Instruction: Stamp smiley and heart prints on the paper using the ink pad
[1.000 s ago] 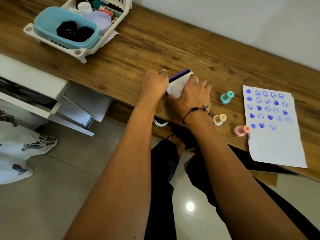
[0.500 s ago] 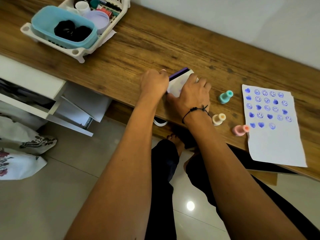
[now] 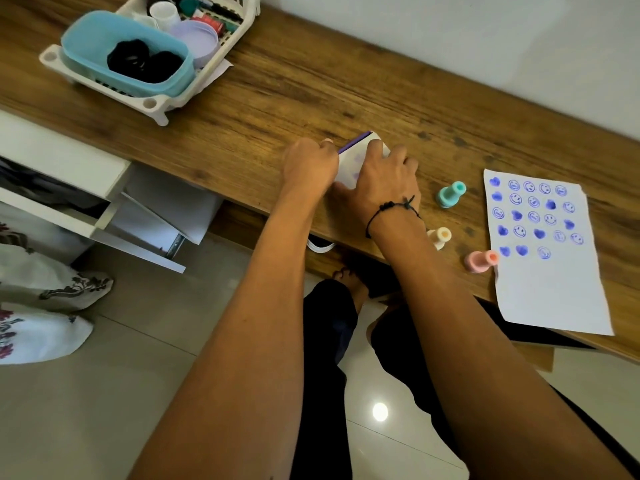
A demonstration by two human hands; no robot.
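A white ink pad case (image 3: 353, 161) with a purple edge lies near the middle of the wooden desk. My left hand (image 3: 310, 164) grips its left side and my right hand (image 3: 384, 178) lies over its right side, so most of the case is hidden. A white paper (image 3: 550, 289) at the right carries several blue smiley and heart prints on its upper half. Three small stamps stand or lie left of the paper: a teal stamp (image 3: 450, 194), a cream stamp (image 3: 440, 236) and a pink stamp (image 3: 480, 260).
A white rack (image 3: 156, 105) at the back left holds a teal tub (image 3: 86, 46) with dark items, jars and lids. Under the desk at the left a white drawer (image 3: 104, 216) stands pulled out. The desk's front edge (image 3: 242, 202) runs diagonally; tiled floor lies below.
Both hands have stayed on the ink pad case. The view has shifted slightly; nothing on the desk has moved.
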